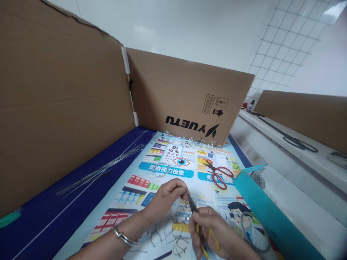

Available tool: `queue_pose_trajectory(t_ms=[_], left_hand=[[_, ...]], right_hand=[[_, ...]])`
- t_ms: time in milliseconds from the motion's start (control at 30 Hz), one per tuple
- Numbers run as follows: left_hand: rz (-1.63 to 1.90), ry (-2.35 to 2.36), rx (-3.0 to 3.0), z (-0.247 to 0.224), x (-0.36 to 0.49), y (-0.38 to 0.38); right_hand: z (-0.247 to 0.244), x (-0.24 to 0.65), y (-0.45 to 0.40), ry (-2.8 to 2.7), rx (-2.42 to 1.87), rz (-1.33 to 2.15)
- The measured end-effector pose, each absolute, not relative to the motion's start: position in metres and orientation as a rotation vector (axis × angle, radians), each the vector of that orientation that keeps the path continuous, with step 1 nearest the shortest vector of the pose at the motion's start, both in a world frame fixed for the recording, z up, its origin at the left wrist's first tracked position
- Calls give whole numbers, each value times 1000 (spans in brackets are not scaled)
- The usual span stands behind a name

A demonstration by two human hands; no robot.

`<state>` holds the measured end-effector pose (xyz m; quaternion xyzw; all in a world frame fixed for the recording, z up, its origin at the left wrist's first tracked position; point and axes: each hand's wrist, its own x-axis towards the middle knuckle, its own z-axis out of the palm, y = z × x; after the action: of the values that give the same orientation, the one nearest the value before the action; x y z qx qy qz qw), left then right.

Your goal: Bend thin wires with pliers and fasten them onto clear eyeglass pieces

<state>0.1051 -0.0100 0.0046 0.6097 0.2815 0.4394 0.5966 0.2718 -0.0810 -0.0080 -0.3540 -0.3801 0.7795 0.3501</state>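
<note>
My right hand point(207, 229) is wrapped round the yellow handles of a pair of pliers point(193, 205), whose dark jaws point up and left. The tip of the jaws meets the fingertips of my left hand point(169, 196). That hand is closed in a pinch, and what it holds is too small to make out. Below both hands, several bent wire pieces point(179, 245) lie loose on the printed sheet point(159, 187). Red-handled scissors point(221, 175) rest farther up to the right.
Cardboard panels point(187, 94) stand at the back and left. Long straight wires point(103, 168) lie on the blue surface at left. A teal box point(271, 213) with coiled wire stands at right. Small wire pieces point(189, 140) line the back edge; a roll of tape point(255, 231) is near my right wrist.
</note>
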Motion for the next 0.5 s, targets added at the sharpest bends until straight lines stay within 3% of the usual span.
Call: queue_pose_trajectory(t_ms=[500], left_hand=[[1025,681,1392,4,108,-12]], right_hand=[[-10,272,-80,-1111,-1168,1803]])
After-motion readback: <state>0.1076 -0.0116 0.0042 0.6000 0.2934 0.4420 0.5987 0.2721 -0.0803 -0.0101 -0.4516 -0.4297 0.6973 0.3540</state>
